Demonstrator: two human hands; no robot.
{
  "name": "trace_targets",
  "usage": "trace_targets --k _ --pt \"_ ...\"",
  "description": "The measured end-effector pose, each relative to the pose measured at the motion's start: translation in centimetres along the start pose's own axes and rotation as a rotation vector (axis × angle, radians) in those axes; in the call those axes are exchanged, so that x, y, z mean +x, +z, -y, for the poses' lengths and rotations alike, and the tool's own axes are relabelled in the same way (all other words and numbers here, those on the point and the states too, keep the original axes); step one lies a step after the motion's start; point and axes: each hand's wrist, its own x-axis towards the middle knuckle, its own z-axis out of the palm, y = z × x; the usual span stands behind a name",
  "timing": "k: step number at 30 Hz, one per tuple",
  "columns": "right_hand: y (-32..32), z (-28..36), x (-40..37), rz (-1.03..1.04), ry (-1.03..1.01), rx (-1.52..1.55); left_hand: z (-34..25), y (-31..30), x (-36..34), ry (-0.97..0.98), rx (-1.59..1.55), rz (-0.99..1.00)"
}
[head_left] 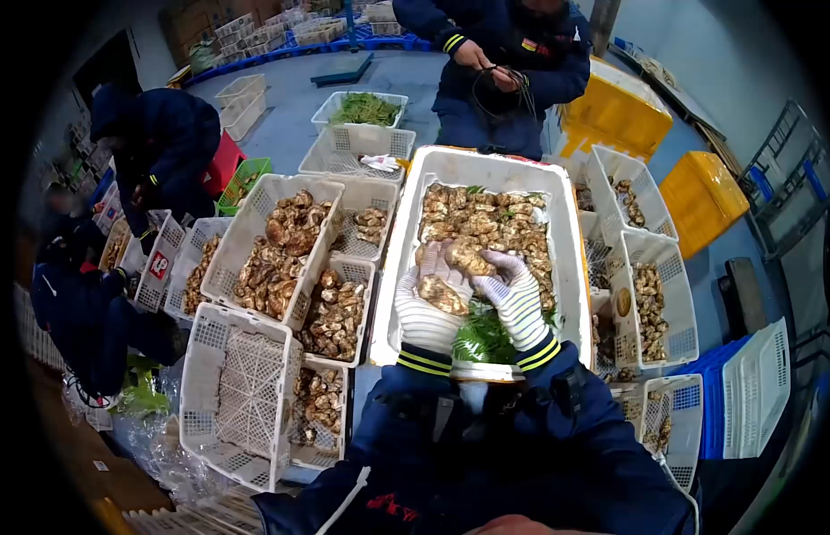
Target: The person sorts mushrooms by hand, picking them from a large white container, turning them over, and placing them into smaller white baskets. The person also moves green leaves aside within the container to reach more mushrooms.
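Observation:
Both my hands wear striped knit gloves and are over a white foam box (568,267) packed with brown-and-white mushrooms (486,214). My left hand (422,312) cradles a pale mushroom (443,295) in its palm. Fingers of my right hand (515,292) close around a larger, browner mushroom (469,257), which sits just above the left palm. Green fern leaves (483,337) lie at the near end of the box, below my hands. Some of the mushroom layer is hidden behind my hands.
Crates of mushrooms (285,241) stand to the left, beside a bare white crate (245,383). More crates (648,303) line the right. A crate of green leaves (365,109) is farther back. A person (513,80) opposite holds a dark cord; other people (156,143) work at left.

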Motion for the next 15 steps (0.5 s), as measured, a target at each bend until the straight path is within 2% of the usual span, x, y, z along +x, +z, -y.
trace_targets --k 1,2,4,6,9,12,15 --pt "-0.2 -0.1 -0.2 0.067 -0.15 -0.215 0.3 0.4 0.0 0.038 -0.11 -0.033" --pt "-1.2 0.3 0.1 0.206 -0.238 -0.363 0.6 0.6 -0.5 0.028 -0.002 0.025" --pt "-1.2 2.4 -0.3 0.19 0.0 -0.042 0.9 1.4 -0.8 0.041 0.005 -0.007" --pt "-2.5 1.7 0.1 0.125 -0.068 0.057 1.3 1.7 -1.0 0.032 -0.034 -0.013" --pt "-3.3 1.2 0.5 -0.004 -0.041 0.065 1.5 1.9 -0.9 0.008 -0.019 0.001" --pt "-2.3 2.2 -0.3 -0.011 -0.096 -0.113 1.6 1.4 -0.7 -0.009 -0.012 0.035" --pt "-0.6 1.9 -1.5 0.07 -0.079 -0.174 1.4 0.8 -0.5 -0.013 0.036 0.037"
